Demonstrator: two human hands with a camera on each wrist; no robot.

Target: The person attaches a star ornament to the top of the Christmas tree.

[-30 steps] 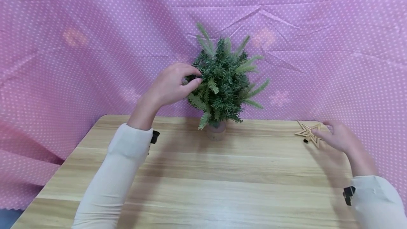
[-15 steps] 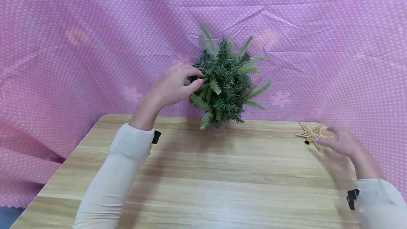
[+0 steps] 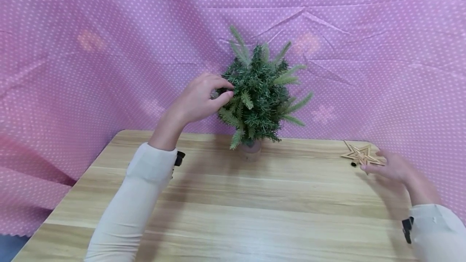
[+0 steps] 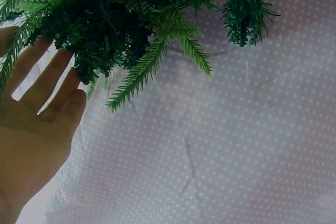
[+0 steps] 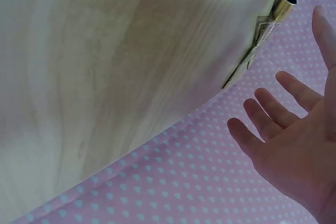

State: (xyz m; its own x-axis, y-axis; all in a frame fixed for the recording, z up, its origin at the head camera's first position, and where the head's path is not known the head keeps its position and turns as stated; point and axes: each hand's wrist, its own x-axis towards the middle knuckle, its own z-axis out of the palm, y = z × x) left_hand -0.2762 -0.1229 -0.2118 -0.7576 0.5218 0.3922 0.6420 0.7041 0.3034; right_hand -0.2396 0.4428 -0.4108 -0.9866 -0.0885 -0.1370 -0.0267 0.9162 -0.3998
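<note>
A small artificial Christmas tree [image 3: 256, 96] stands upright in a pale round base [image 3: 250, 151] near the table's back edge. My left hand [image 3: 198, 96] is at its left side, fingertips among the branches and thumb apart from the index finger. In the left wrist view the fingers [image 4: 44, 85] are nearly straight, their tips partly hidden by needles. A gold star tree topper [image 3: 361, 156] with a short tube socket [image 5: 285, 4] lies at the back right corner. My right hand [image 3: 391, 167] is just to its right, fingers spread and holding nothing in the right wrist view.
The wooden table [image 3: 233, 205] has a back edge close to a pink dotted cloth [image 3: 346, 72] that hangs behind and around it. The star lies close to the table's rounded back right corner.
My right hand has drawn slightly right and away from the star, which now lies flatter on the table. The left hand stays at the tree; the head view has shifted slightly.
</note>
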